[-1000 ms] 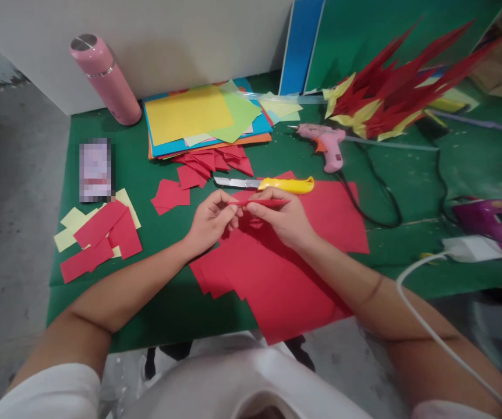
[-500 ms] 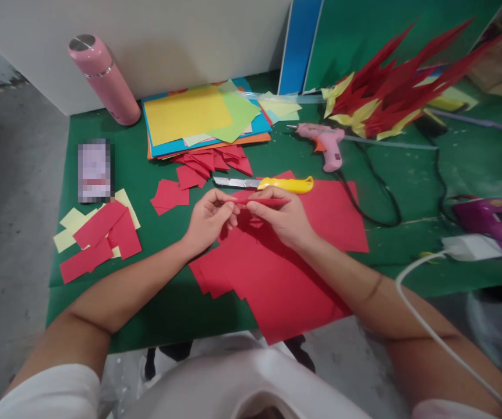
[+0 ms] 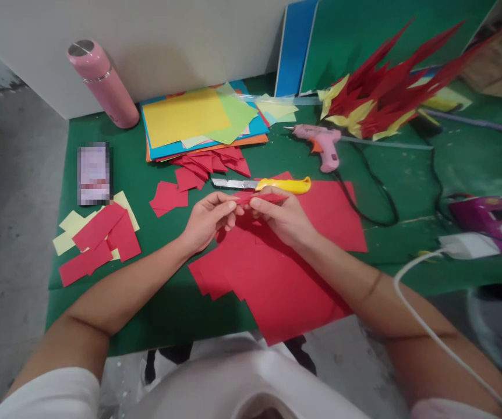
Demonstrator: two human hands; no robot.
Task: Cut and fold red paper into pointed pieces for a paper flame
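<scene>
Left hand (image 3: 207,220) and right hand (image 3: 286,218): fingers of both pinched closed on a small red paper piece (image 3: 244,199), held between them above red sheets (image 3: 294,285) on the tabletop (image 3: 163,308); cutter (image 3: 283,185) just beyond.

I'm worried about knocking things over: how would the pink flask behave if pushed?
The pink flask would probably tip if pushed near the top, as it stands tall on a narrow base. Once down, it could roll, since its body is round. It may feel slippery, as its surface looks smooth.
</scene>
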